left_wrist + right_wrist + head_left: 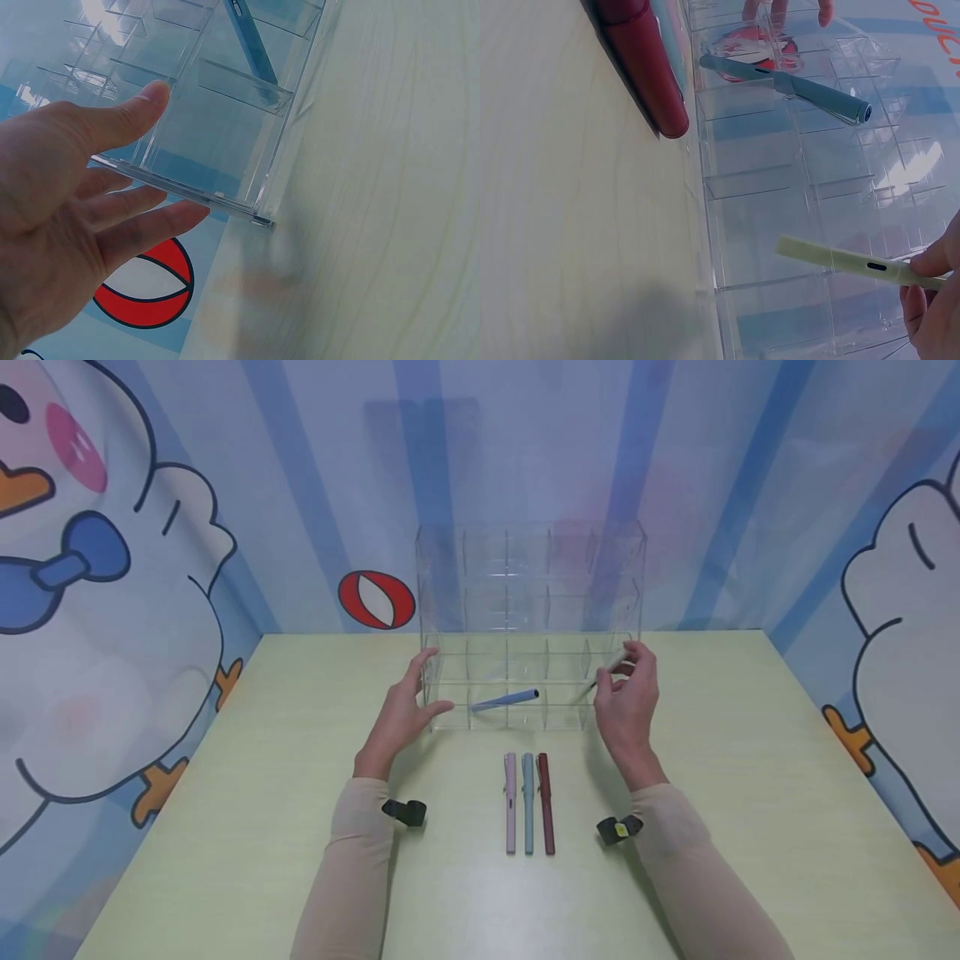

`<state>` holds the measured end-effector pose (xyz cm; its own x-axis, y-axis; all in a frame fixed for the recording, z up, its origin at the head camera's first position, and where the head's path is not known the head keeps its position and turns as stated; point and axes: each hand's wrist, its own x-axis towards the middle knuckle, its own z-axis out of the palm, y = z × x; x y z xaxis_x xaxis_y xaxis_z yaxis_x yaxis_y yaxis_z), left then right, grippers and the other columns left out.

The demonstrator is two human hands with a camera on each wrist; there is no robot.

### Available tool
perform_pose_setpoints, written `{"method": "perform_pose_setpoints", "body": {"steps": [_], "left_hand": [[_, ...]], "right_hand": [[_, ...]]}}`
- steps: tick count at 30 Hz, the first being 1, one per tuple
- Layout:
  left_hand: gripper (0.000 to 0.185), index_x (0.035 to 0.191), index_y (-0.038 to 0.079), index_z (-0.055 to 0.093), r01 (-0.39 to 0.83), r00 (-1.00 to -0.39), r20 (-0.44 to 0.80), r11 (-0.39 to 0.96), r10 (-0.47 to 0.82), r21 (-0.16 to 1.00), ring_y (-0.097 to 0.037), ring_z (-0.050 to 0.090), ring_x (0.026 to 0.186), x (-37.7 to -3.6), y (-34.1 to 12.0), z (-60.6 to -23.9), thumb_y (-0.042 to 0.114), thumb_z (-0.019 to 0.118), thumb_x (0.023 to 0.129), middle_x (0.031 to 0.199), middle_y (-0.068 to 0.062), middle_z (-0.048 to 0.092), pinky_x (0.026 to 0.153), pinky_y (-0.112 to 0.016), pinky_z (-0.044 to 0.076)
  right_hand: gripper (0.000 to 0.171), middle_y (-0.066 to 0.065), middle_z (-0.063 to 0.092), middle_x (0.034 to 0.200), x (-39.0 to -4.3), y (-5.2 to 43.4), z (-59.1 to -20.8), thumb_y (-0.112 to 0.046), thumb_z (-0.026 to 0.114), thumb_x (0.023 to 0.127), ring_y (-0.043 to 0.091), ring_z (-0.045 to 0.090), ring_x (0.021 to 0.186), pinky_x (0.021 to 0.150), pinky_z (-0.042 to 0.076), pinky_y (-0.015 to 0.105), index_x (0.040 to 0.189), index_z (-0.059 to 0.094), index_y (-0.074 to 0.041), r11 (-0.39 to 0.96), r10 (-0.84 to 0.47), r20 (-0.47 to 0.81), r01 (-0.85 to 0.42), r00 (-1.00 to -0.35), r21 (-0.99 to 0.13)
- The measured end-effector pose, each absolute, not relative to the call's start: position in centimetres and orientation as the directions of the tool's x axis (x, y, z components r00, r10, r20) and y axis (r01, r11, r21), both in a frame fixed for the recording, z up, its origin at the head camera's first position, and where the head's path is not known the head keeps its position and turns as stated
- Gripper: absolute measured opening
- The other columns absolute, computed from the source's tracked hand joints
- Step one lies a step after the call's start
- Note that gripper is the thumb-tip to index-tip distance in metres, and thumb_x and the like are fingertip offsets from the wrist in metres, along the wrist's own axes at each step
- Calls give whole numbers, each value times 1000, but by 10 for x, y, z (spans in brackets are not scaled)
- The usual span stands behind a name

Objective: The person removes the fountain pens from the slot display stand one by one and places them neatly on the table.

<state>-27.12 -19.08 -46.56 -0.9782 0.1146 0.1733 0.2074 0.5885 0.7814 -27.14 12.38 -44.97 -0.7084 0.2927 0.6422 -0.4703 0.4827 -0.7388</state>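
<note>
Loading pens into clear organizer: one in, one in hand, three waiting.
Blue pen point(506, 699) lies in a front compartment of the clear acrylic organizer point(529, 610) toward the worktop point(750, 793) far edge. Right hand point(627, 703) pinches a pale green pen point(859, 262) at the organizer's right end; left hand point(401, 714), fingers straight, steadies its left wall. Pink, grey-blue and maroon pens point(528, 802) lie mid-worktop, untouched. Cartoon-duck wall panels point(112, 568) enclose the worktop.

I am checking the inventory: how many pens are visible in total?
5. Pink pen, light blue pen and dark red pen lie on the table; a blue pen rests in the organizer; the right hand holds a pale green pen.
</note>
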Motion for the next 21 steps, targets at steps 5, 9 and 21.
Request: {"method": "perform_pose_setpoints", "body": {"steps": [5,9,21], "left_hand": [[90,156,31,23,204,-979,171,589,112,782,-44,43,136,-271,-191,-466,17,79,88,158,-20,34,106,-59,40],[90,157,30,23,201,-979,170,590,109,782,-44,43,136,-271,-190,-465,17,79,88,158,-20,34,106,-60,40],[90,156,33,22,209,-978,172,587,118,782,-43,44,136,-270,-191,-465,17,79,88,158,-19,34,107,-58,39]], "right_hand": [[41,25,59,110,-272,125,-449,8,63,91,32,63,95,70,43,24,129,48,7,477,311,659,-487,-685,-732],[40,25,59,109,-273,126,-447,9,61,91,32,62,95,75,48,33,129,48,7,470,330,670,-500,-665,-727],[42,26,54,112,-268,125,-438,13,54,93,25,55,99,69,49,10,133,43,8,390,351,644,-519,-680,-761]]}}
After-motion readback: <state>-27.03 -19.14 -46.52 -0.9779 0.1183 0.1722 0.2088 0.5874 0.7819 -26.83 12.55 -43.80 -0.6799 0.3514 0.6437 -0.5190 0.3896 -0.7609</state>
